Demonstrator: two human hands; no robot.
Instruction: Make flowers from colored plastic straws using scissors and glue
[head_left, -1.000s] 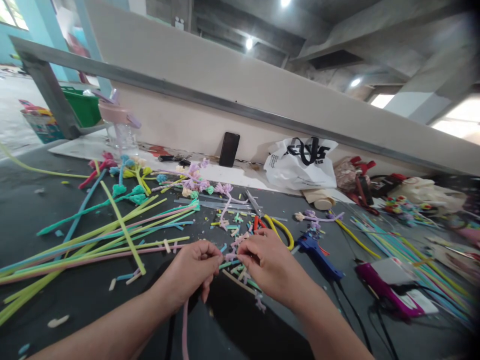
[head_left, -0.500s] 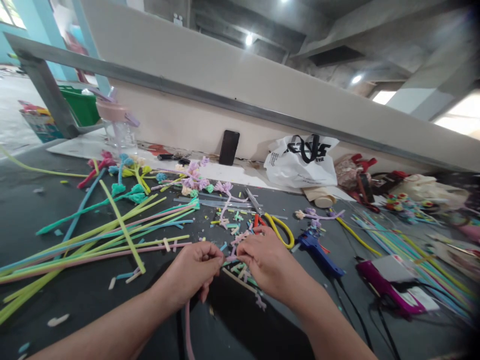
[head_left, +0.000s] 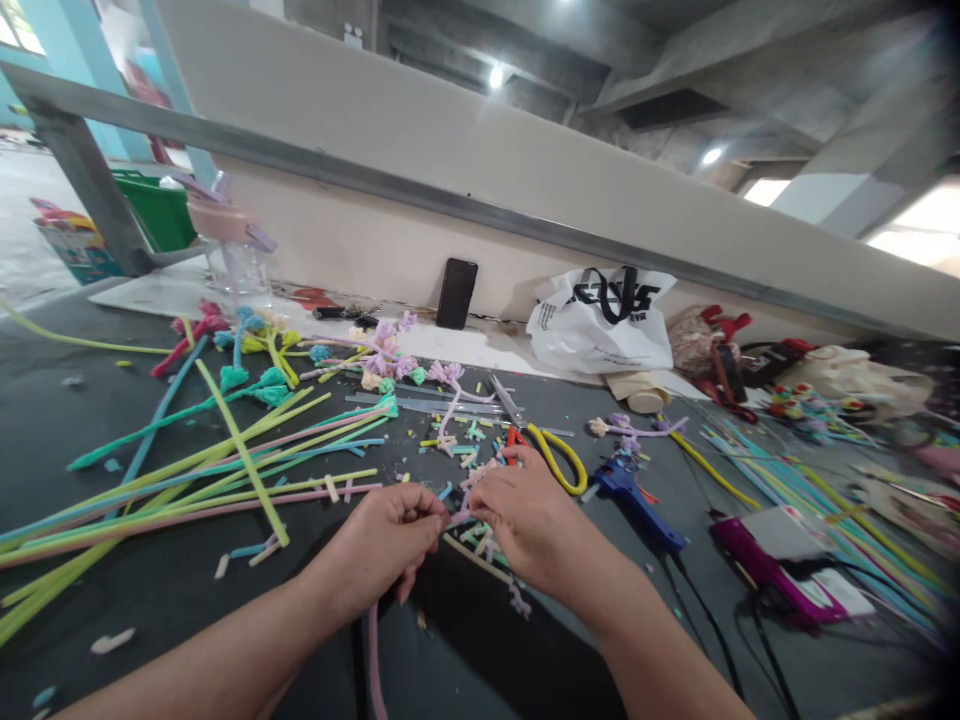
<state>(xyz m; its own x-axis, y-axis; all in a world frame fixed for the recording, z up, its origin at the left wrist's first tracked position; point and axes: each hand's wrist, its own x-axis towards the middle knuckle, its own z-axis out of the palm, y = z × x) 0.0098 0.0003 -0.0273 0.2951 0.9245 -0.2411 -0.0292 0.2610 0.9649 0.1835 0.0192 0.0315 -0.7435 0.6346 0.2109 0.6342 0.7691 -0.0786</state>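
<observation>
The left hand (head_left: pixel 386 535) pinched a pink pipe cleaner (head_left: pixel 373 660) that trailed toward the table's (head_left: pixel 150 590) near edge; the right hand (head_left: pixel 517 520) gripped its tip between closed fingers, touching the left; a blue glue gun (head_left: pixel 634 492) lay just beside.

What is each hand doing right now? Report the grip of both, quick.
Left hand: closed, pinching the long pink fuzzy pipe-cleaner stem that hangs below it.
Right hand: fingers curled, pinching at the stem's top end; exact grip hidden.

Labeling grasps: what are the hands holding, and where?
Left hand pinches the pink stem at its upper end; right hand pinches the same tip.
</observation>
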